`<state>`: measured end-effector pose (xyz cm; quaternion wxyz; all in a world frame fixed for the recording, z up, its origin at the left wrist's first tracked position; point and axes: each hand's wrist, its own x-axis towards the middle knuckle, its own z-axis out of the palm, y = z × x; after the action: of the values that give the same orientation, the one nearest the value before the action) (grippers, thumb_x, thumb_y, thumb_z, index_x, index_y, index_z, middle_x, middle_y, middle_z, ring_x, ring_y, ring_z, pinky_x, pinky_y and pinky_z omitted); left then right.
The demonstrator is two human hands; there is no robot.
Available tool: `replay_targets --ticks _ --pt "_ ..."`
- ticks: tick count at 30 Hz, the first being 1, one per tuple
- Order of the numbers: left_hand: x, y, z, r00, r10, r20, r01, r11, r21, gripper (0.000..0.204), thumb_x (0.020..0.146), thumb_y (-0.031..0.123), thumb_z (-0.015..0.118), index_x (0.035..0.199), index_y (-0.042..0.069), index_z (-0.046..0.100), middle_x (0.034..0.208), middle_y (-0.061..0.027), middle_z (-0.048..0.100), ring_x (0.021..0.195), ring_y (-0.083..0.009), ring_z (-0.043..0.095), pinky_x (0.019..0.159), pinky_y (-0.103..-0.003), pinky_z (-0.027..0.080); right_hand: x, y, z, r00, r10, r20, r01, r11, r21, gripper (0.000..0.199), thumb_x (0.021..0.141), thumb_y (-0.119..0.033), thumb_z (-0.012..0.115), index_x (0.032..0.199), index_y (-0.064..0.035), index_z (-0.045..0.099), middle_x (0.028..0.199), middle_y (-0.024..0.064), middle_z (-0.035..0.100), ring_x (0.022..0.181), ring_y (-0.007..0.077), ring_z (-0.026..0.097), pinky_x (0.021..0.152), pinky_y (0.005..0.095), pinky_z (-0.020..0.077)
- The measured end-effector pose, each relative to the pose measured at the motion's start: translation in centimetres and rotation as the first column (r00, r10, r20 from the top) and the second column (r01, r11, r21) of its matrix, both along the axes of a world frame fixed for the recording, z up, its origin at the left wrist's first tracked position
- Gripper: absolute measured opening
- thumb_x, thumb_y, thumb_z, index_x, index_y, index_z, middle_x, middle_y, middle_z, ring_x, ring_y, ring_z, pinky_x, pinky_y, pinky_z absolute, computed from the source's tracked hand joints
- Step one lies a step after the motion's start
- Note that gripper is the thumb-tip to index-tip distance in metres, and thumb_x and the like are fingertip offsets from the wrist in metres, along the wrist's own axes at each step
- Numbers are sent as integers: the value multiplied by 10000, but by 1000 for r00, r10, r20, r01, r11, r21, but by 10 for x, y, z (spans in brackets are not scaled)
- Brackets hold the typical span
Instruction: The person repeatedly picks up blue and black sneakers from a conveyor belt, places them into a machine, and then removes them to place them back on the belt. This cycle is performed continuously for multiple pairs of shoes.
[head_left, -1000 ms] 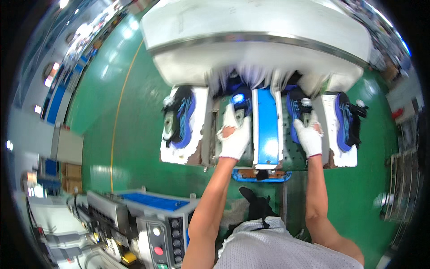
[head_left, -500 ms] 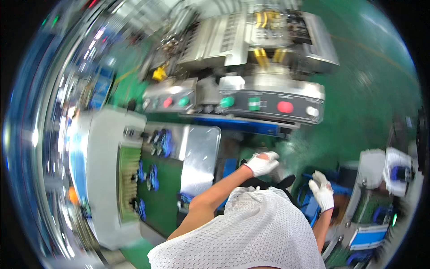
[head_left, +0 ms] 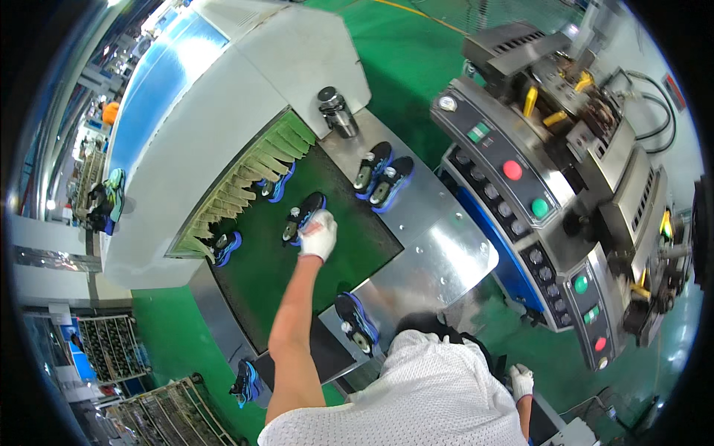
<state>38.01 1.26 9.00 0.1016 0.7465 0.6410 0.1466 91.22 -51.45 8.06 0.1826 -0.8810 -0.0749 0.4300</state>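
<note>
My left hand (head_left: 318, 235), in a white knit glove, reaches out over the green conveyor belt (head_left: 338, 256). Its fingers are closed at the side of a black and blue shoe (head_left: 303, 215), partly covering it. Farther in on the belt, two more shoes (head_left: 279, 184) (head_left: 227, 247) show at the strip curtain (head_left: 256, 178). A pair of similar shoes (head_left: 384, 178) rests on the metal ledge beyond the belt. One shoe (head_left: 357, 322) lies on the metal plate near my body. Low at my right side, my gloved right hand (head_left: 522, 380) hangs with fingers extended, holding nothing visible.
A steel flask (head_left: 338, 113) stands beside the white machine housing (head_left: 223, 111). On the right is a machine with a button panel (head_left: 513, 160). Another shoe (head_left: 245, 383) sits at the belt's near left corner. Wire racks (head_left: 171, 412) stand at lower left.
The view has swung left, bringing the belt to the middle and the button machine to the right. My left hand has moved from before my body to the shoe on the belt.
</note>
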Motion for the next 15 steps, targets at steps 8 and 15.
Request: replay_targets --ticks 8,15 --pt "-69 117 -23 916 151 -372 -267 921 -283 594 781 529 776 1178 106 646 1176 -178 679 1131 -365 655 985 -551 463 18 9 -5 944 324 59 -304 928 -216 479 924 -289 704 1315 -16 654 1148 133 738 980 226 705 823 372 579" --pt "-55 51 -72 940 -17 -340 -103 938 -332 521 737 453 841 1096 119 668 1158 -136 664 1126 -356 645 940 -592 475 -19 169 45 848 512 139 -484 853 -194 532 917 -355 685 1341 -35 644 1296 185 681 1156 306 670 947 398 545"
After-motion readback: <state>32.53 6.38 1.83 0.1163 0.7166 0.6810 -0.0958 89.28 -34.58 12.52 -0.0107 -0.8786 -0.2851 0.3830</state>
